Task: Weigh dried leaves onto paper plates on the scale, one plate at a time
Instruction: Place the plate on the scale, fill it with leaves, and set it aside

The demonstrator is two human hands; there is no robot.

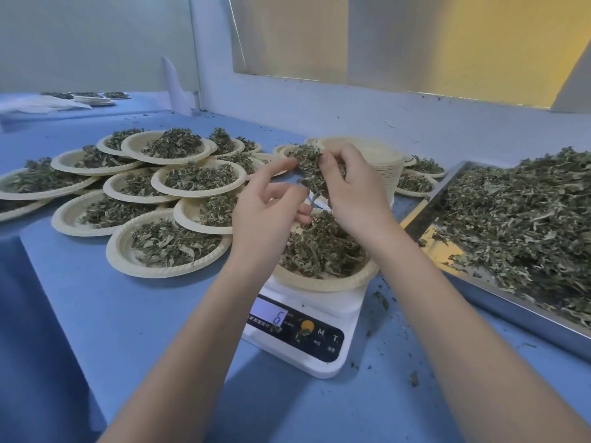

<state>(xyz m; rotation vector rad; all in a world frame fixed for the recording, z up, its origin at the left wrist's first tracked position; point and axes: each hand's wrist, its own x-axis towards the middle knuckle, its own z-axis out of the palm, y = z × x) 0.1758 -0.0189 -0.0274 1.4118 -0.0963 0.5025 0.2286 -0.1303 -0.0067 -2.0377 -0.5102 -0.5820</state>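
Observation:
A white digital scale (307, 334) stands on the blue table, its display showing 6. On it sits a paper plate (319, 282) with a heap of dried leaves (319, 251). Above that plate my right hand (355, 193) grips a clump of dried leaves (308, 164). My left hand (265, 212) is just left of the clump, fingers spread, its fingertips at the edge of the leaves. A metal tray (479, 302) at the right holds a large pile of loose dried leaves (518, 219).
Several filled paper plates (166, 244) overlap across the table's left and back. A stack of empty paper plates (380, 161) stands behind my hands. Leaf crumbs litter the table around the scale. A wall with a window runs along the back.

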